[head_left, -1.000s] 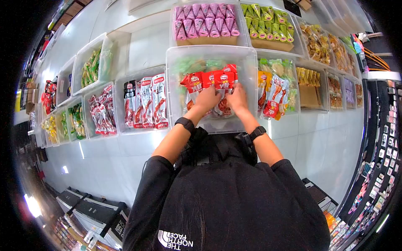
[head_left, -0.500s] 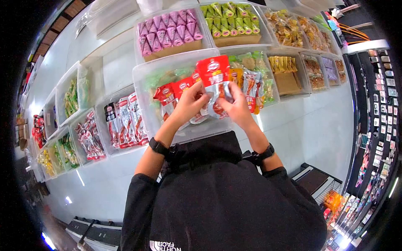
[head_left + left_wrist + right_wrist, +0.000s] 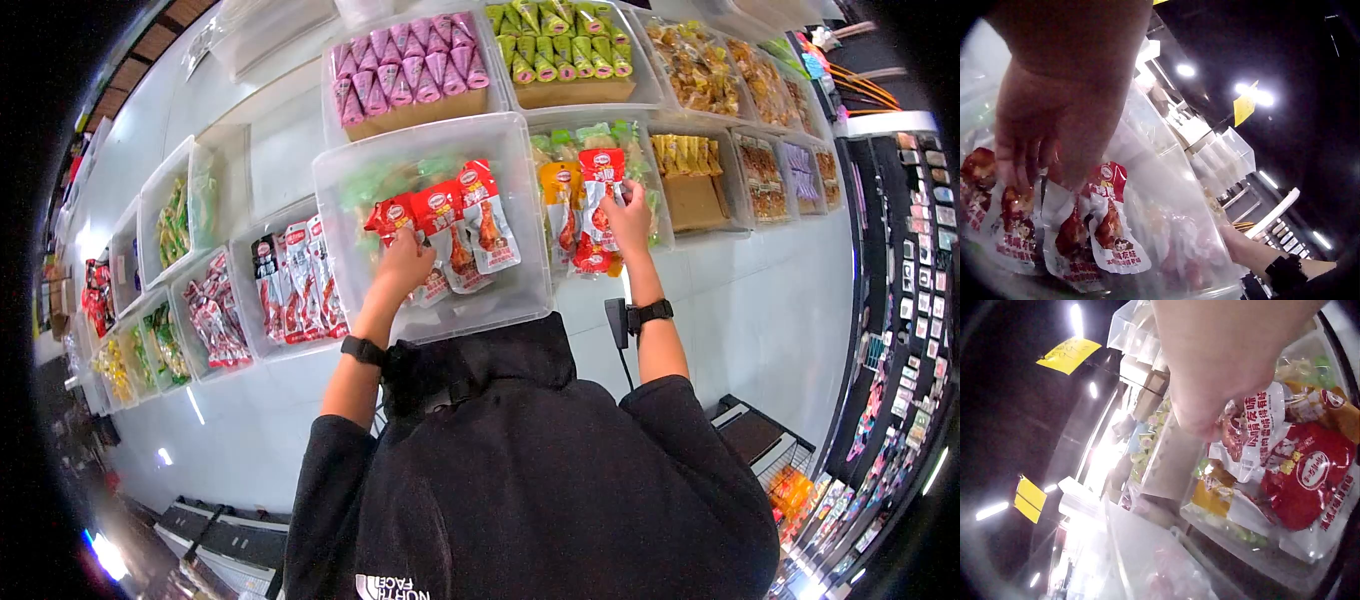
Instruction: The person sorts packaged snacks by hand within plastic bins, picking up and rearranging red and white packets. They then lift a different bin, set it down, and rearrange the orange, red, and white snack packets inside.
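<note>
In the head view, my left hand (image 3: pixel 405 262) rests its fingers on the left one of several red-topped chicken drumstick packets (image 3: pixel 485 220) in a large clear bin. The left wrist view shows those fingers pointing down over the drumstick packets (image 3: pixel 1069 234), thumb held apart. My right hand (image 3: pixel 630 215) reaches into the bin to the right and pinches the side edge of a red and white drumstick packet (image 3: pixel 603 190). Beside it lies an orange packet (image 3: pixel 562 200). Seen from the right wrist, the curled right hand (image 3: pixel 1222 381) partly covers the packet it holds.
Behind the large clear bin (image 3: pixel 545 285) stand bins of purple cone packs (image 3: pixel 405 70) and green cone packs (image 3: pixel 560 45). To the left is a bin of silver and red packets (image 3: pixel 300 285). More snack bins, including gold packs (image 3: pixel 685 155), line the right side.
The drumstick packet that was held up between both hands now lies in the large bin. My left hand has shifted left; my right hand has moved right to a packet in the neighbouring bin.
</note>
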A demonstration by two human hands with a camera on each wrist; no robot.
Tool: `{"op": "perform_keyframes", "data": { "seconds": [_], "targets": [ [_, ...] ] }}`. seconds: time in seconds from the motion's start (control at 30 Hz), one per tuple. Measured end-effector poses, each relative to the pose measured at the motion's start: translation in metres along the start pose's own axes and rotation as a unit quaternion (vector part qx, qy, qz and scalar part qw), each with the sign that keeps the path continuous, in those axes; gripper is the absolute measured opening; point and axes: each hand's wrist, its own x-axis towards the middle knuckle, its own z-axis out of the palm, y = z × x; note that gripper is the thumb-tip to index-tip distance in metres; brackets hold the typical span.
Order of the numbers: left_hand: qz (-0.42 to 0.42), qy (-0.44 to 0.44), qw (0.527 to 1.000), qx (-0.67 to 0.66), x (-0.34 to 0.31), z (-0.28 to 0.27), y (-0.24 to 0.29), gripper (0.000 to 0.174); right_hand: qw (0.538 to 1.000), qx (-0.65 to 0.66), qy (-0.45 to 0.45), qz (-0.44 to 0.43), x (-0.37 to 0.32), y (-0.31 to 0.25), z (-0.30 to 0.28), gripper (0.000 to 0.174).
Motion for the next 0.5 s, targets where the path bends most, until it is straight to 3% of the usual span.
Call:
{"op": "perform_keyframes", "data": {
  "seconds": [0.13, 0.27, 0.4, 0.5],
  "targets": [
    [0.003, 0.025, 1.000, -0.009, -0.001, -0.001, 0.004, 0.030, 0.994, -0.064, 0.073, -0.056, -0.012, -0.010, 0.003, 0.044],
    [0.009, 0.016, 0.996, -0.085, -0.005, 0.002, 0.006, 0.036, 0.997, -0.021, 0.064, -0.050, -0.015, 0.001, -0.001, 0.042],
    [0.031, 0.023, 0.997, -0.073, 0.001, 0.013, 0.001, 0.040, 0.999, -0.001, 0.049, 0.004, -0.017, 0.021, -0.004, 0.047],
    [0.028, 0.008, 0.998, -0.053, -0.006, 0.007, 0.018, 0.037, 0.997, 0.016, 0.038, -0.060, -0.012, 0.038, -0.001, 0.048]
  ]
}}
